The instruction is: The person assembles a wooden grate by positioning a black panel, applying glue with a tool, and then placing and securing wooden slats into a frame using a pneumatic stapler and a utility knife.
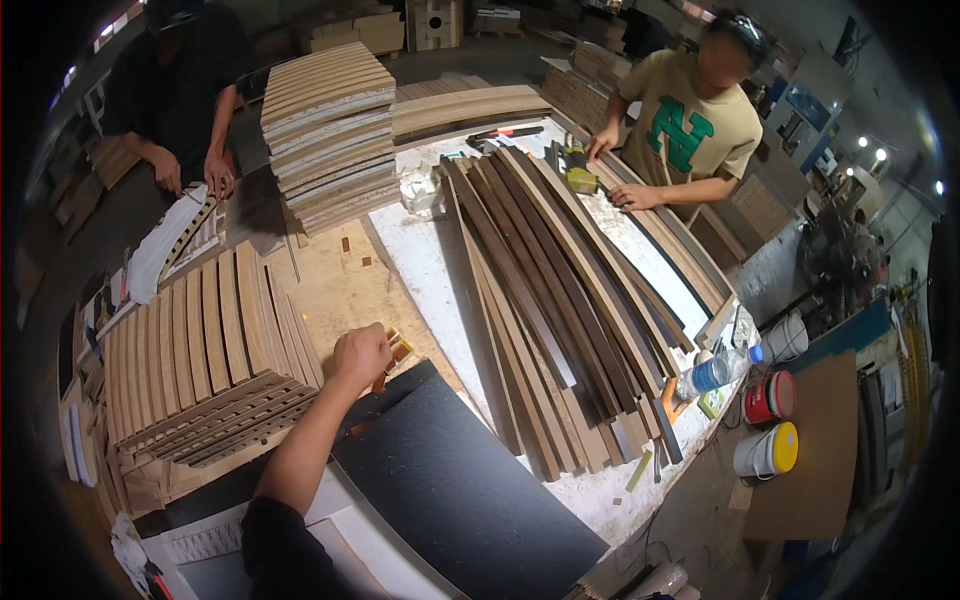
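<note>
My left hand (362,355) reaches forward from the lower edge, fingers closed around a small wooden-handled tool (396,350) that rests on the pale bench top (340,290). The hand hovers at the far corner of a dark curved panel (460,480) lying in front of me. Just left of the hand is a stack of curved light-wood slats (210,350). My right hand is out of the picture.
A fan of long dark and light wood strips (560,300) covers the white table to the right. More curved slats (330,130) are stacked at the back. Two other people work at the far left (190,170) and far right (640,195). A bottle (715,372), red tin (770,397) and yellow-lidded tub (768,450) stand at the right edge.
</note>
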`<control>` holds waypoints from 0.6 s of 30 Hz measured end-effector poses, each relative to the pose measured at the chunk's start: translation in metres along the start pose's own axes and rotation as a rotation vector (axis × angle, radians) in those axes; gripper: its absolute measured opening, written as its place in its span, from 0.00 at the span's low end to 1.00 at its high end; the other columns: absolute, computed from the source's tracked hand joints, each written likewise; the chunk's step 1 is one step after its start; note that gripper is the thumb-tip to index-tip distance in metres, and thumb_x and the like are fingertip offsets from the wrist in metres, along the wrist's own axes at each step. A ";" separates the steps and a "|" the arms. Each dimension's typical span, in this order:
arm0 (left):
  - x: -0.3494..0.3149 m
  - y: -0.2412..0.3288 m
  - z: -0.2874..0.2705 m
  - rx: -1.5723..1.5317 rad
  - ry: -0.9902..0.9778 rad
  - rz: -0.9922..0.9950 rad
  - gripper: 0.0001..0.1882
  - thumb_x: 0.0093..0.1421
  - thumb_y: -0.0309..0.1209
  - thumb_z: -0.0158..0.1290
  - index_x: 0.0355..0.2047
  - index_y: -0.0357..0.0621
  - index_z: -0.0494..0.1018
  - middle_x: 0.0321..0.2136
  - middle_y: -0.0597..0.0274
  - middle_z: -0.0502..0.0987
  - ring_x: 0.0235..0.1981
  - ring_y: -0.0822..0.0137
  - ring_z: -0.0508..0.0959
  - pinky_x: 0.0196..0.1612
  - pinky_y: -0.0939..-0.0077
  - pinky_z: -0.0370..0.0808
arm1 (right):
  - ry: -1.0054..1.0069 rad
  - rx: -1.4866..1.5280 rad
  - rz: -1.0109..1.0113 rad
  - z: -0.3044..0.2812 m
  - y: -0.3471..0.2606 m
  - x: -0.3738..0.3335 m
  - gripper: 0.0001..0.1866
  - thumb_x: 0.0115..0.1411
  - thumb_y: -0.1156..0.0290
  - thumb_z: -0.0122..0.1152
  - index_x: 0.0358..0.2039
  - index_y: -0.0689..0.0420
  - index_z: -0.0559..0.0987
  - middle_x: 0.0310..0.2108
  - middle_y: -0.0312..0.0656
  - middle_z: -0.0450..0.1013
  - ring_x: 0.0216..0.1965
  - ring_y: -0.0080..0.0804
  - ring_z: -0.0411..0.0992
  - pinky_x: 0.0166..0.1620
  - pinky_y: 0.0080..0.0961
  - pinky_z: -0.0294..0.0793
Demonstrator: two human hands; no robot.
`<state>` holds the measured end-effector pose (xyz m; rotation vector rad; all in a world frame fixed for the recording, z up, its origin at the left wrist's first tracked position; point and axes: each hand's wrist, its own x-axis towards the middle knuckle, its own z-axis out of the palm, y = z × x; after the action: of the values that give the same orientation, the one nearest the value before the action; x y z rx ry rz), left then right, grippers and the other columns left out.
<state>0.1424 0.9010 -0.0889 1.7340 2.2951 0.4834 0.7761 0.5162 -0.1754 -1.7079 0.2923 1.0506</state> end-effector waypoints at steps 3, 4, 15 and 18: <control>0.003 -0.007 0.003 -0.213 0.050 -0.071 0.03 0.48 0.27 0.54 0.22 0.42 0.72 0.22 0.53 0.77 0.26 0.54 0.78 0.32 0.66 0.74 | 0.012 0.011 0.017 0.007 -0.005 -0.013 0.11 0.51 0.66 0.54 0.34 0.55 0.71 0.30 0.40 0.69 0.31 0.34 0.68 0.36 0.30 0.71; 0.004 -0.010 0.005 -0.212 0.047 -0.067 0.03 0.48 0.27 0.54 0.22 0.42 0.72 0.22 0.53 0.77 0.26 0.54 0.78 0.32 0.66 0.74 | 0.016 0.017 0.020 0.009 -0.006 -0.016 0.11 0.51 0.65 0.54 0.34 0.55 0.71 0.30 0.40 0.69 0.31 0.35 0.68 0.36 0.31 0.72; 0.007 -0.037 0.021 -0.903 -0.024 -0.242 0.06 0.52 0.27 0.58 0.28 0.37 0.76 0.21 0.64 0.76 0.23 0.74 0.74 0.26 0.80 0.71 | 0.025 0.061 0.046 0.018 -0.016 -0.043 0.12 0.52 0.62 0.54 0.33 0.55 0.73 0.29 0.42 0.70 0.30 0.37 0.68 0.35 0.34 0.72; -0.002 -0.020 -0.004 -0.973 -0.129 -0.487 0.05 0.54 0.27 0.57 0.30 0.38 0.76 0.20 0.64 0.76 0.22 0.76 0.74 0.24 0.84 0.71 | 0.035 0.049 0.026 0.024 -0.016 -0.049 0.12 0.52 0.63 0.54 0.34 0.56 0.72 0.29 0.42 0.70 0.31 0.37 0.68 0.35 0.34 0.72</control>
<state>0.1232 0.8937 -0.0928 0.6944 1.7788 1.0858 0.7453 0.5293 -0.1288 -1.6837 0.3609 1.0255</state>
